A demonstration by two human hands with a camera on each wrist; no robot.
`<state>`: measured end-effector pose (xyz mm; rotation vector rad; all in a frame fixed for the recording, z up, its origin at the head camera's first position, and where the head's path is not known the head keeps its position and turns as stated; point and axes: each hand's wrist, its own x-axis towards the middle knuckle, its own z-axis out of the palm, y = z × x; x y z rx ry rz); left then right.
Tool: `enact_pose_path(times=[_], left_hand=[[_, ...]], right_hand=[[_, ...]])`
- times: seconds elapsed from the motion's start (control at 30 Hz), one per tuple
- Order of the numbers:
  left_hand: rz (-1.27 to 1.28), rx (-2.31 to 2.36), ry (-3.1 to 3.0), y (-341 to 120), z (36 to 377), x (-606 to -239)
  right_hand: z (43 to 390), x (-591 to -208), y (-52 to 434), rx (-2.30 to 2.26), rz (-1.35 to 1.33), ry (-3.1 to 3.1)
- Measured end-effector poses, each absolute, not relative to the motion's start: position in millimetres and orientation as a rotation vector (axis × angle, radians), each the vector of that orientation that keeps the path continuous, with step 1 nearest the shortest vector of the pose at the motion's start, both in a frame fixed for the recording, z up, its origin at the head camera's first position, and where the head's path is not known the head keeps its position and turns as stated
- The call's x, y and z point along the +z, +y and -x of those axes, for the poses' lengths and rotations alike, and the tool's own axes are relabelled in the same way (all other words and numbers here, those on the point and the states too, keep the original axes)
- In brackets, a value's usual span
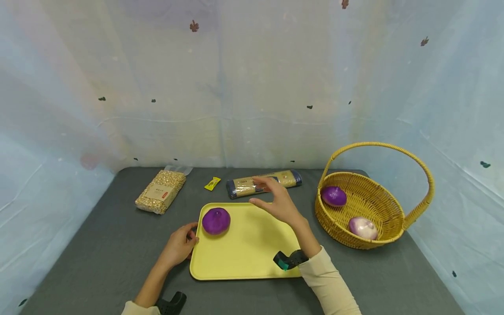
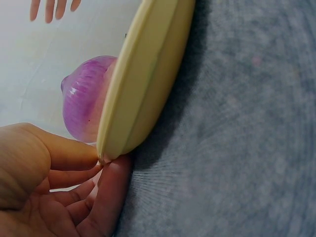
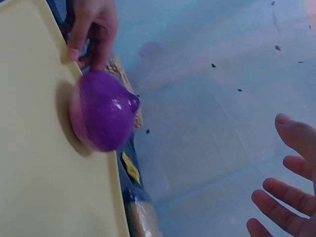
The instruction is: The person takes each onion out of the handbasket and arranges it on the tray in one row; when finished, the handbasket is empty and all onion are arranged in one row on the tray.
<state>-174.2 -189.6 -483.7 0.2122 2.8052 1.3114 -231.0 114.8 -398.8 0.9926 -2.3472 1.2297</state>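
Note:
A purple onion [image 1: 216,221] sits in the upper left corner of a yellow tray [image 1: 244,258]. My left hand [image 1: 178,246] pinches the tray's left rim between thumb and fingers; in the left wrist view the thumb lies on top of the rim and a finger goes beneath it. My right hand [image 1: 278,204] hovers over the tray's upper right part, fingers spread and holding nothing. In the right wrist view the onion [image 3: 103,111] shows its pointed tip, and the right hand [image 3: 291,187] appears at the right edge with fingers apart.
Right of the tray stands a yellow wicker basket [image 1: 328,223] with a tall handle, holding a purple onion [image 1: 334,196] and a paler onion [image 1: 363,228]. Behind the tray lie a rolled package [image 1: 289,178] and a small yellow packet [image 1: 212,183]. A bag of grains [image 1: 161,191] lies back left.

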Motion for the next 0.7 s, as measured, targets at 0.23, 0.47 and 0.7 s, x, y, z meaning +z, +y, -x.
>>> enact_pose_path(times=[0.23, 0.47, 0.7], left_hand=[[-0.208, 1.311, 2.803, -190, 174, -484], [-0.205, 1.312, 2.807, -190, 175, -485], [-0.198, 1.335, 2.779, -190, 175, -485]], right_hand=[[231, -394, 133, 1.247, -0.950, -2.320], [221, -380, 138, 1.263, -0.872, -2.326], [205, -358, 147, 1.294, -0.819, -2.317]])
